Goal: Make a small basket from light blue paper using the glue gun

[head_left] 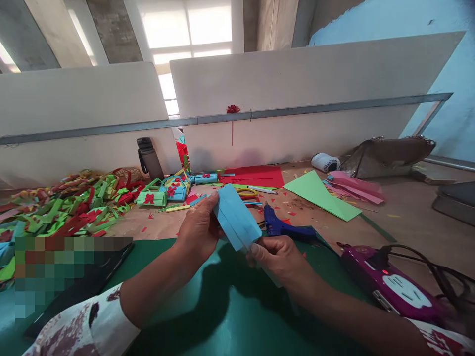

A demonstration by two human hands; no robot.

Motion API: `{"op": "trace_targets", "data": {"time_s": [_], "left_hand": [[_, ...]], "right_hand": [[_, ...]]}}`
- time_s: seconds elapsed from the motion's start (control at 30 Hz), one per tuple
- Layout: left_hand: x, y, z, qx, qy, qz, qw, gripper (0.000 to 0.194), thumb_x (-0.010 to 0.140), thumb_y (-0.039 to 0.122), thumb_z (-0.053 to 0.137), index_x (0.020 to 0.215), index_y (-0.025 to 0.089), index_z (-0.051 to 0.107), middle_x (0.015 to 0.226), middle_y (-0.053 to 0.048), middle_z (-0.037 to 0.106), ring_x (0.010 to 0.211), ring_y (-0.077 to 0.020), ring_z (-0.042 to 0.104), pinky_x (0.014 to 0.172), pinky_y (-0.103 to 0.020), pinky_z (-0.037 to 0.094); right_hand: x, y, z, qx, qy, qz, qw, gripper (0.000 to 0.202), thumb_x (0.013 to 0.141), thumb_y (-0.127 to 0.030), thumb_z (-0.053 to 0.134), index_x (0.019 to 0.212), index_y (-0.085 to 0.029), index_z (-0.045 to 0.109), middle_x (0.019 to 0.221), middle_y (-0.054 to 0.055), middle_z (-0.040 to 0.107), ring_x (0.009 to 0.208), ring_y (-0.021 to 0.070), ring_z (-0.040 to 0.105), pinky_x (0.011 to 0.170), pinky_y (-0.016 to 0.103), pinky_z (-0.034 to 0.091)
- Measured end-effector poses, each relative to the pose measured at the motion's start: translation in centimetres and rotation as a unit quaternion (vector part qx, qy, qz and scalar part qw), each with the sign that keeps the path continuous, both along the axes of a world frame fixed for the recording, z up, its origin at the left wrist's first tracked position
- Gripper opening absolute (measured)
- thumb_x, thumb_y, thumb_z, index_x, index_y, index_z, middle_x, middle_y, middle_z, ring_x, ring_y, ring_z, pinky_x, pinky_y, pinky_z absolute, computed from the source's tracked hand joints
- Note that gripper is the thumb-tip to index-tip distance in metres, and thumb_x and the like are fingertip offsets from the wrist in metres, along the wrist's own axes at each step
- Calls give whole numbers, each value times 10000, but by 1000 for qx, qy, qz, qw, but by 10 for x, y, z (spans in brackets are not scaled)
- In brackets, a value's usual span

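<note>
A folded blue paper piece [237, 216] is held up above the green mat [178, 316]. My left hand [199, 228] grips its upper left edge, thumb in front. My right hand [276, 254] pinches its lower right corner between thumb and fingers. A pale, translucent strip hangs below my right hand; what it is cannot be made out. Just behind my right hand lies a blue glue gun [287, 228]. Behind the blue paper are scissors [248, 195] with yellow and red handles.
Green and red paper pieces [70, 207] are heaped at the left, near small finished packets [152, 198] and a bottle [149, 159]. Green paper [322, 195], a spool [325, 162] and a purple power strip [393, 287] with cables are at the right. A dark tablet-like object [111, 264] lies left.
</note>
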State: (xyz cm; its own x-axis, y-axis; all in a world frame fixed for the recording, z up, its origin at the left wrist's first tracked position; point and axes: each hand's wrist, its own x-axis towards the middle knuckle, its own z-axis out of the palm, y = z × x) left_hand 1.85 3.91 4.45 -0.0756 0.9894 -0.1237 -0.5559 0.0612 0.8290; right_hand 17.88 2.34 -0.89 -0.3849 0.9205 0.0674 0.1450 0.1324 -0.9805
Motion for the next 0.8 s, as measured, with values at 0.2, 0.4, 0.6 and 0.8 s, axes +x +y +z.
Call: {"op": "trace_targets", "data": {"time_s": [0.2,0.4,0.6,0.8], "left_hand": [[2,-2,5,-24,-10,3,1000,127,862,274,515,872,152,551,615,25,526,448,-88,490,381,-180,375],[3,-3,7,-21,-18,-5,1000,134,890,267,479,853,155,543,601,31,511,448,-88,482,393,-189,387],[1,-3,4,-8,-16,-17,1000,120,894,266,478,849,172,537,611,39,500,440,-83,469,362,-177,348],[1,-4,4,-4,-13,-12,1000,129,895,279,486,864,168,544,639,32,501,473,-86,483,374,-177,371]], "right_hand": [[-1,-1,1,0,12,5,1000,372,767,-441,574,515,-168,547,472,-18,512,479,100,438,517,245,321],[-4,-1,5,-52,57,3,997,230,723,-389,630,741,-160,624,431,-50,505,428,92,460,494,229,330],[-5,1,2,-98,100,-4,990,338,693,-401,676,912,-145,650,387,-68,499,434,107,513,517,231,369],[-5,-1,0,-113,130,-4,985,284,723,-415,665,811,-147,703,400,-56,500,452,93,516,536,229,378]]}}
